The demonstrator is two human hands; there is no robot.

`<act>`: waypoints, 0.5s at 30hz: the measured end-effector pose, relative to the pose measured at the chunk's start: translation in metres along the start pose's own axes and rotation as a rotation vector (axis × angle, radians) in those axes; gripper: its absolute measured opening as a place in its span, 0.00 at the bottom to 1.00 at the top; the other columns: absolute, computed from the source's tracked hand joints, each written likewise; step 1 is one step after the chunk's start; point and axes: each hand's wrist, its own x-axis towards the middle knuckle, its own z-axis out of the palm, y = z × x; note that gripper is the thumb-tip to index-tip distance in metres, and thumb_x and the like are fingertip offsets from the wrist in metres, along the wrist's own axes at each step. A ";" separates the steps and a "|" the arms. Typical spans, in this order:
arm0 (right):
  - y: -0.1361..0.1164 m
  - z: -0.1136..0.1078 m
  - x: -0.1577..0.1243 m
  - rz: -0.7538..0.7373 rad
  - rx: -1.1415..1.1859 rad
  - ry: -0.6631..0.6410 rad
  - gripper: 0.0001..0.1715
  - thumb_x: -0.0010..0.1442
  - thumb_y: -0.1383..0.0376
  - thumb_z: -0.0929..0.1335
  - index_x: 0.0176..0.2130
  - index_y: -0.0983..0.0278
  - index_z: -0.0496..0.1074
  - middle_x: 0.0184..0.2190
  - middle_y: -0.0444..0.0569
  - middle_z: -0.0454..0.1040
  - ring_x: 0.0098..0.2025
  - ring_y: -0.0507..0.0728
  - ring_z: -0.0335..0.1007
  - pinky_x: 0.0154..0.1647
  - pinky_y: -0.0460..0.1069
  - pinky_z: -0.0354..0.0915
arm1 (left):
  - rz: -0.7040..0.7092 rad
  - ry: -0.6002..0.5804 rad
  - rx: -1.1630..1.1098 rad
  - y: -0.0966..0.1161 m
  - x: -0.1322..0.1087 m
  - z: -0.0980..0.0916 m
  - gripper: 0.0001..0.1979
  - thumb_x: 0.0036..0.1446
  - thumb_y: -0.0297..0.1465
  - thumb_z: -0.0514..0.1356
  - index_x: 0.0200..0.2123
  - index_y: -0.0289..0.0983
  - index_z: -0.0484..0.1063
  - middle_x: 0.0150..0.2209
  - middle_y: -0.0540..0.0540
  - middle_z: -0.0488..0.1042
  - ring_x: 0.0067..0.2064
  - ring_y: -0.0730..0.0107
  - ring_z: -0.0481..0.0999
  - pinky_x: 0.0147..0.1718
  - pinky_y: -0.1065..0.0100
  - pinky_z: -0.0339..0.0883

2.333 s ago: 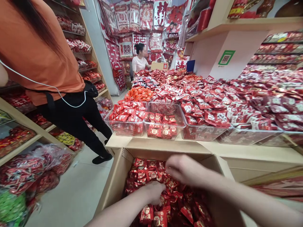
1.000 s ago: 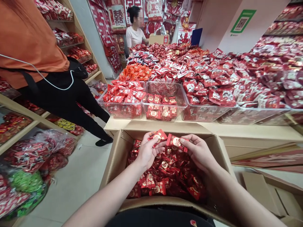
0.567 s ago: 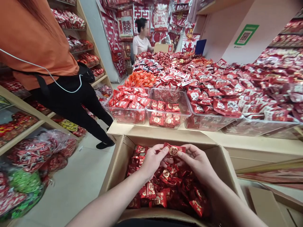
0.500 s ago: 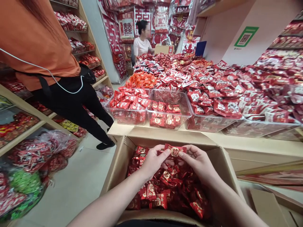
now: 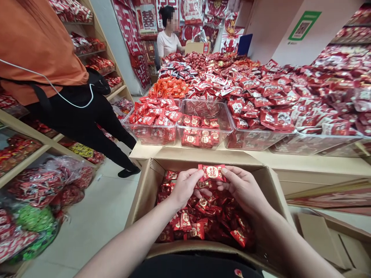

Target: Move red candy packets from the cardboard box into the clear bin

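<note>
A red wrapped candy (image 5: 212, 172) with a round gold emblem is stretched level between my two hands. My left hand (image 5: 187, 185) pinches its left end, and my right hand (image 5: 240, 184) pinches the right end. Another red wrapper shows just beneath it, partly hidden by the fingers. Below both hands stands an open cardboard box (image 5: 139, 200) with many loose candies (image 5: 194, 230) of the same red and gold kind inside. Beyond the box, a clear plastic bin (image 5: 204, 143) holds similar candies lined up in rows.
Heaped bins of red packets (image 5: 261, 96) cover the counter ahead. To the left stands a person in an orange top (image 5: 43, 50); another person (image 5: 169, 38) sits at the back. Bagged goods (image 5: 43, 181) lie at lower left, and cardboard (image 5: 321, 239) lies at right.
The held candy's emblem face has turned toward me, and my fingers have shifted to its ends. The view has tipped slightly downward.
</note>
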 end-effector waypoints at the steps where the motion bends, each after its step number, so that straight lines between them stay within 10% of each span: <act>1: 0.000 -0.001 0.000 0.002 0.005 -0.004 0.08 0.48 0.64 0.68 0.30 0.66 0.71 0.20 0.43 0.69 0.22 0.47 0.64 0.22 0.42 0.65 | 0.007 -0.011 -0.004 0.001 0.000 0.000 0.15 0.52 0.38 0.52 0.35 0.34 0.70 0.25 0.47 0.75 0.20 0.69 0.74 0.10 0.78 0.55; 15: 0.001 -0.006 0.001 -0.063 -0.237 -0.003 0.13 0.48 0.61 0.68 0.34 0.66 0.69 0.23 0.44 0.70 0.23 0.47 0.64 0.26 0.44 0.63 | 0.042 0.020 0.151 -0.001 0.002 0.002 0.18 0.50 0.41 0.53 0.37 0.33 0.70 0.28 0.45 0.75 0.24 0.68 0.75 0.14 0.76 0.64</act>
